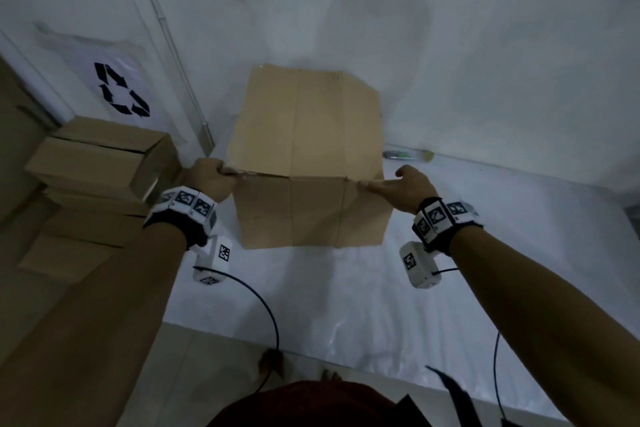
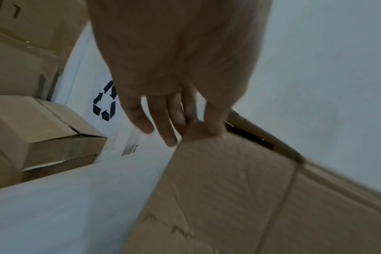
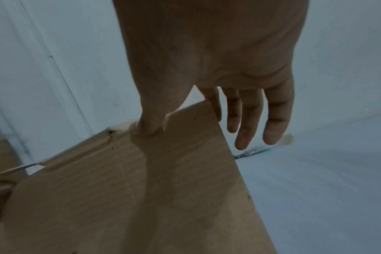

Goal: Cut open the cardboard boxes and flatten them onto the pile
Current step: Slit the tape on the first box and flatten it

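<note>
A white sheet [image 1: 346,295] is covering the floor and is running up to a white wall [image 1: 450,28]. A stack of cardboard boxes [image 1: 97,163] is standing at the left edge of the sheet, against the wall, below a paper bearing a recycling sign [image 1: 122,88].

The flattened cardboard box [image 1: 308,156] is being held up in the middle of the view, folded along a crease so that one panel is tilting away toward the wall and the other is hanging down toward the sheet. The left hand [image 1: 213,178] is gripping the left end of the crease; its thumb and forefinger are pinching the cardboard corner, while the other fingers [image 2: 165,123] are lying loosely extended beside it. The right hand [image 1: 410,187] is gripping the right end of the crease in the same manner, thumb on the near face, forefinger behind, the remaining fingers [image 3: 248,120] hanging relaxed and clear of the board.

A small green and dark tool [image 1: 401,155] is lying on the sheet by the wall, beyond the right hand; its type cannot be determined.
</note>
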A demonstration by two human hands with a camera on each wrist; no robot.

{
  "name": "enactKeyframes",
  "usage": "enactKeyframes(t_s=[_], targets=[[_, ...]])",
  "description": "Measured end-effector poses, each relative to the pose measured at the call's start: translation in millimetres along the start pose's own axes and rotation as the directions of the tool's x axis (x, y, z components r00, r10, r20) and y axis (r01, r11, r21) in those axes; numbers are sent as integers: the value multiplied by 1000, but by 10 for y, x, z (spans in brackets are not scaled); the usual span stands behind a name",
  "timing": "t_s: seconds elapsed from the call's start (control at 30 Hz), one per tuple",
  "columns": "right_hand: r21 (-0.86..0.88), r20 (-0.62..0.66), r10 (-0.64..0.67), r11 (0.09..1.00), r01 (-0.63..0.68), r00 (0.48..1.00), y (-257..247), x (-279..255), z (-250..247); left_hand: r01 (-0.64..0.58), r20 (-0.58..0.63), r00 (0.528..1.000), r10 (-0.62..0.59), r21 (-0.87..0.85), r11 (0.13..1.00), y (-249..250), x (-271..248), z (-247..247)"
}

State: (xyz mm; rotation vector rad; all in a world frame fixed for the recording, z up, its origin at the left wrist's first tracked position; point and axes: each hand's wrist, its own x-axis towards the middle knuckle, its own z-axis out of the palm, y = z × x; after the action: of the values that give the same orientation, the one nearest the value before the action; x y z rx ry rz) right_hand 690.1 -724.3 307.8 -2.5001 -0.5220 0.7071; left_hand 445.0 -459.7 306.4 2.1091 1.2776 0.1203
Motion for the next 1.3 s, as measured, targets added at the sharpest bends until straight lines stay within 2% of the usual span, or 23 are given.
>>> enactKeyframes(t_s=[0.03,0.07,0.13,0.17,0.23,0.27,0.3,0.37,0.43,0.5,0.53,0.57,0.63,0.7,0.73,0.77,0.83,0.9,0.97,1.03,1.13,1.2,1.3], targets=[[55,24,20,998,-21,1000,-11,10,55,-21,-122,992,23,17,1000,13,7,46],[122,49,20,992,-26,999,-23,21,120,-23,-192,981,22,-6,1000,62,-16,101],[308,66,10,951,-30,998,-49,44,214,5,-238,971,-28,-95,995,224,-105,213],[391,54,-2,920,-20,999,-59,52,250,-21,-282,959,4,-56,998,329,-154,222],[519,50,-57,855,23,997,-101,21,330,-180,-325,920,221,152,972,554,-230,200],[567,51,-117,821,68,992,-140,-28,378,-291,-265,894,361,270,918,630,-228,199],[586,44,-184,801,124,982,-209,-87,446,-401,-153,870,468,333,854,728,-248,192],[587,2,-340,762,274,941,-390,-245,616,-514,95,856,509,261,817,883,-277,207],[576,-47,-485,701,421,873,-582,-409,802,-439,228,893,389,243,865,1026,-341,182],[380,-50,-590,735,562,806,-758,-556,934,-317,250,929,272,159,935,1161,-359,92],[276,-24,-638,736,619,770,-834,-644,998,-270,282,932,227,123,955,1225,-371,26],[226,15,-667,728,647,745,-865,-698,1060,-245,324,928,184,160,956,1243,-349,-26],[246,122,-714,695,676,689,-899,-783,1102,-252,399,908,130,272,929,1249,-340,-121],[286,276,-737,676,679,618,-892,-777,1097,-273,431,892,135,277,921,1192,-314,-178],[291,325,-721,692,661,612,-869,-726,1075,-265,443,887,131,256,929,1139,-321,-223],[296,326,-702,712,637,633,-849,-668,1017,-227,450,887,107,221,948,1031,-303,-283],[280,237,-638,767,578,732,-765,-415,889,-129,425,903,70,111,986,814,-308,-421],[122,130,-529,848,516,839,-711,-75,759,-67,359,933,36,76,995,586,-342,-528],[-15,119,-387,920,391,914,-763,189,655,-7,399,917,-16,58,998,395,-396,-596],[-21,107,-252,967,256,962,-950,315,623,15,458,888,-29,35,999,327,-501,-648],[65,-15,-163,984,164,986,-1238,407,690,-2,439,898,-4,13,1000,369,-656,-660],[56,-99,-211,975,217,972,-1332,483,784,12,393,919,-13,6,1000,378,-707,-657],[24,-86,-328,943,331,941,-1364,574,888,41,377,924,-61,62,997,337,-692,-675]])
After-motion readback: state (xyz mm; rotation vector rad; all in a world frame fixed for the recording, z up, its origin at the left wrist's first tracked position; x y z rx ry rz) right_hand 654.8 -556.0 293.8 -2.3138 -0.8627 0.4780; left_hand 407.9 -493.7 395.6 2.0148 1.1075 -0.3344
